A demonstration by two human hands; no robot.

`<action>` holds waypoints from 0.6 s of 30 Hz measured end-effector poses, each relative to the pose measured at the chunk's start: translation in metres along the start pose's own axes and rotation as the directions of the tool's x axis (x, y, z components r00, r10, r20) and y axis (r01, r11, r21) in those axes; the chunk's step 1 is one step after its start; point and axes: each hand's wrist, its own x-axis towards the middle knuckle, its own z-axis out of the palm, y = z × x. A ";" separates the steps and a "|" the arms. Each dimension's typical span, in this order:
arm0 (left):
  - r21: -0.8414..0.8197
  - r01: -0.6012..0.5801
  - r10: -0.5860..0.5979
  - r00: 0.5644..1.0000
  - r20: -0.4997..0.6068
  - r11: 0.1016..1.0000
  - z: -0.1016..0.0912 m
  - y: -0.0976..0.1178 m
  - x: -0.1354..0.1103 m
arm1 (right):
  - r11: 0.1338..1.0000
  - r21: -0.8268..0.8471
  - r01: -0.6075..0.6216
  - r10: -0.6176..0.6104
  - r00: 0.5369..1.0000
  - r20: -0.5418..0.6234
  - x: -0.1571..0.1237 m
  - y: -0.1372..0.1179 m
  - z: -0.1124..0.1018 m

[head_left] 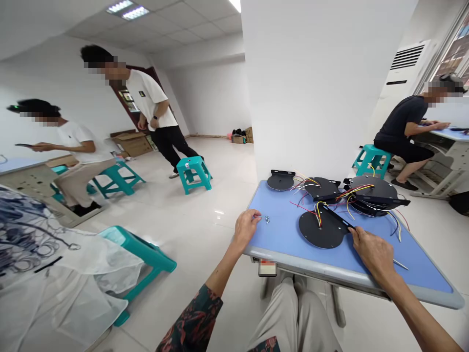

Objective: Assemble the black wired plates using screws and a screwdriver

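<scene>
My left hand [247, 227] is at the left edge of the blue-topped table [278, 239], its fingertips pinched together. Whatever they hold, if anything, is too small to name. Just right of them lies a small cluster of metal screws [267, 220]. My right hand [372, 249] grips the straight flanged edge of a black round plate [318, 230] between thumb and fingers. Red, yellow and white wires [318, 215] rise from that plate's middle. A thin metal rod [400, 264] sticks out beside my right palm; I cannot tell whether the hand holds it.
More black round plates with wires [377, 188] crowd the table's back, some stacked. A white pillar [304, 88] stands behind. Left are a teal stool [193, 172], white sheeting over cables [84, 288] and two people [150, 98]. Another person [399, 120] sits far right.
</scene>
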 end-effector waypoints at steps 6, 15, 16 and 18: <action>0.034 -0.222 0.212 0.961 0.178 0.975 0.010 -0.008 0.003 | 1.000 -0.007 -0.007 0.007 1.000 -0.019 -0.002 -0.002 0.002; 0.042 -0.218 0.209 0.965 0.158 0.975 0.017 -0.002 0.005 | 0.999 0.051 0.002 0.002 0.997 -0.081 0.000 0.002 0.015; -0.022 -0.195 0.196 0.972 0.127 0.981 0.016 0.000 0.004 | 0.998 0.068 0.013 -0.006 0.995 -0.102 0.000 0.003 0.016; -0.217 -0.107 0.122 0.991 0.055 0.970 0.013 0.007 0.002 | 0.991 0.131 0.042 -0.019 0.984 -0.175 0.000 0.005 0.016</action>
